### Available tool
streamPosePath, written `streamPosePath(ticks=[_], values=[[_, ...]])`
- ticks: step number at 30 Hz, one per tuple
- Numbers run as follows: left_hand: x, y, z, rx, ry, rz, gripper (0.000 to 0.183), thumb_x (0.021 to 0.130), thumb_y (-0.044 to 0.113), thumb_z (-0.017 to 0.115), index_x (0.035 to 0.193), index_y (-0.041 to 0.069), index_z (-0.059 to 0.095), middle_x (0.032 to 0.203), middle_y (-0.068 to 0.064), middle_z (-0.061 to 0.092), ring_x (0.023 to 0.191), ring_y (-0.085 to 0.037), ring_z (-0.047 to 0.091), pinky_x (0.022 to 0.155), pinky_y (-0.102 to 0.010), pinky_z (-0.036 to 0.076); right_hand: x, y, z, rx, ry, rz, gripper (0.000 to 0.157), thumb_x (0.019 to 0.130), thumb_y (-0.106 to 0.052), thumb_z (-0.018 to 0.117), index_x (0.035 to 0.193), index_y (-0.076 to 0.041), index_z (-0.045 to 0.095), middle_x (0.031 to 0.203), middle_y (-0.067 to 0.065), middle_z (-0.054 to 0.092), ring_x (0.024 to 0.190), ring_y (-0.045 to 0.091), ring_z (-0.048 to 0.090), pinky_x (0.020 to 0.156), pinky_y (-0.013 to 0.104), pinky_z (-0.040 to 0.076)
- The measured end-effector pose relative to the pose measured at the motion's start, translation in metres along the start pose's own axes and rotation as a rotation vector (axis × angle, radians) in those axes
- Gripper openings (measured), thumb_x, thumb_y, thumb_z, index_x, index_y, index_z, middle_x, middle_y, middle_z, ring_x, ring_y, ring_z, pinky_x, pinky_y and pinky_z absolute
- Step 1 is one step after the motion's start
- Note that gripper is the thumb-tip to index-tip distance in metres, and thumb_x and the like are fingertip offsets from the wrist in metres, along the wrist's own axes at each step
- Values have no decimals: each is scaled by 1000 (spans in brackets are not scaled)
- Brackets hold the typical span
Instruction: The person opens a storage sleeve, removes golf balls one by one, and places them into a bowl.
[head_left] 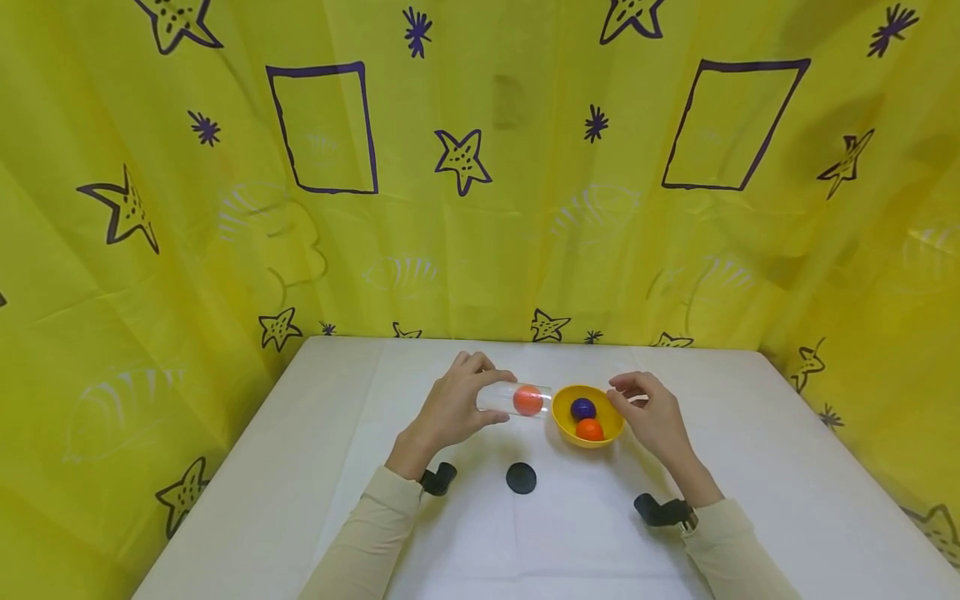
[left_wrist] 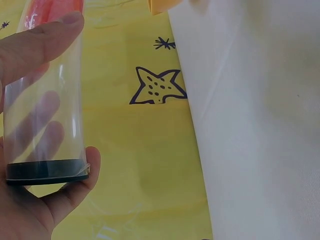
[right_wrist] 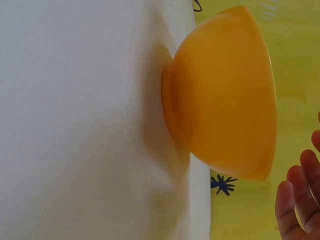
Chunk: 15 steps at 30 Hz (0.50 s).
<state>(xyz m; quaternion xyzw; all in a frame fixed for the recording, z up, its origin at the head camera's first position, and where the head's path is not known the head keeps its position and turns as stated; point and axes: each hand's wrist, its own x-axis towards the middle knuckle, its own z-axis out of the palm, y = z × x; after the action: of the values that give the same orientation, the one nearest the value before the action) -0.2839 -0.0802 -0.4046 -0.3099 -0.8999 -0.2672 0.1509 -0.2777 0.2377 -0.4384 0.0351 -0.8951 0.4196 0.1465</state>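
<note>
My left hand (head_left: pixel 455 404) grips a clear plastic tube (head_left: pixel 495 397), thumb on one side and fingers on the other. The tube lies nearly level, its far end at the rim of a yellow bowl (head_left: pixel 567 429). Inside it, close to that end, is an orange-red ball (head_left: pixel 528 400). A black cap (left_wrist: pixel 47 171) closes the tube's other end in the left wrist view. The bowl holds a dark blue ball (head_left: pixel 582 408) and an orange ball (head_left: pixel 589 430). My right hand (head_left: pixel 654 417) hovers by the bowl's right rim, fingers (right_wrist: pixel 286 205) loosely bent and holding nothing.
A round black lid (head_left: pixel 521 478) lies flat on the white table (head_left: pixel 570 533), in front of the tube and bowl. Behind the table hangs a yellow curtain (head_left: pixel 480 233) with stars drawn on it, which also runs along both sides.
</note>
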Motion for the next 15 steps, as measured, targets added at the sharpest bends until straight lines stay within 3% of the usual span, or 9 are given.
streamPosePath(ticks=[6,15], values=[[0,0,0,-8,-2,1,47,79,25,90,123,22,74,112,-6,62,102,-17,46,75,-29,46,-3,-11,3,25,8,-67,23,101,-19,65,118,-4,67,115,14,66,104,27,61,82,8,44],[0,1,0,13,16,8,47,78,25,91,122,22,74,110,-1,60,102,-16,46,74,-28,46,-9,-30,7,32,-93,-149,27,99,-17,67,123,-6,64,113,11,67,101,24,61,83,16,50]])
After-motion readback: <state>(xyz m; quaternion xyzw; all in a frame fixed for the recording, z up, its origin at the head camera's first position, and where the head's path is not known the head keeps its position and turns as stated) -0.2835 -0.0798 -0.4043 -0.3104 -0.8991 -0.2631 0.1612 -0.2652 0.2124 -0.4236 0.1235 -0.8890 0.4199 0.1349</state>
